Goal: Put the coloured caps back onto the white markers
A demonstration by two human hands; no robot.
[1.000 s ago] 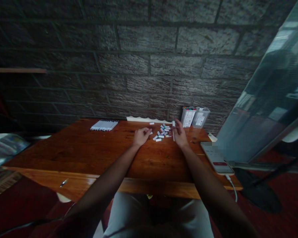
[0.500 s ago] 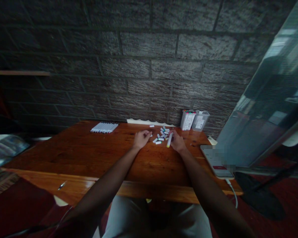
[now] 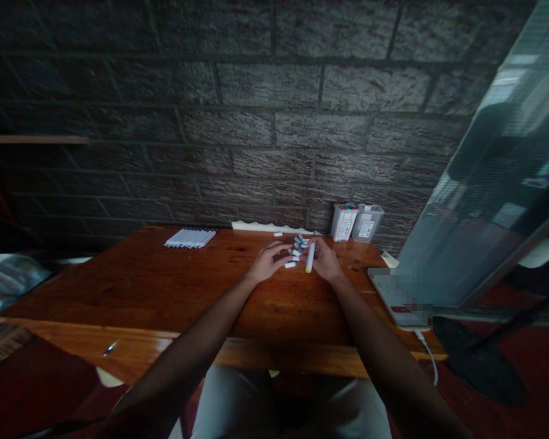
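Note:
My right hand (image 3: 326, 261) grips a white marker (image 3: 310, 256) with a yellow end, held nearly upright over the wooden table (image 3: 165, 286). My left hand (image 3: 271, 261) is beside it with fingers curled at the edge of a pile of small white marker caps (image 3: 298, 245); whether it pinches a cap is hidden. The two hands are close together, almost touching.
A row of white markers (image 3: 190, 238) lies at the table's far left. Two clear marker boxes (image 3: 355, 222) stand by the brick wall. A phone (image 3: 397, 297) with a cable lies at the right edge. A glass panel leans at the right.
My left hand has moved right toward the right hand and the caps. The right hand has drawn the marker slightly nearer and more upright.

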